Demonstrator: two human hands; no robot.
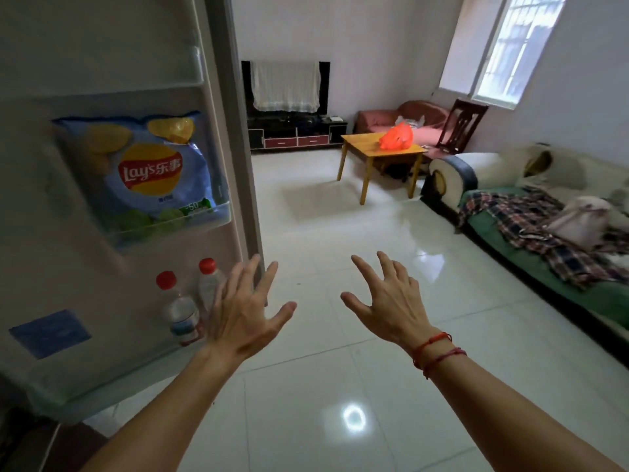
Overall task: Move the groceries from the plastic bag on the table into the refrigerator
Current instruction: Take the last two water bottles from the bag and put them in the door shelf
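Observation:
The open refrigerator door (68, 281) fills the left side, its inner shelves facing me. A blue bag of chips (149, 172) stands in the middle door shelf. Two clear bottles with red caps (182, 311) stand in the lower door shelf. My left hand (245, 315) is spread open beside the door's edge, just right of the bottles, holding nothing. My right hand (391, 308) is also open and empty over the floor. Far across the room an orange plastic bag (396, 137) lies on a small wooden table (360, 144).
Glossy white floor tiles (323, 233) stretch between me and the table. A sofa with a plaid blanket (531, 219) lines the right wall. A dark TV stand (292, 131), a wooden chair (463, 127) and a pink couch (381, 119) stand at the back.

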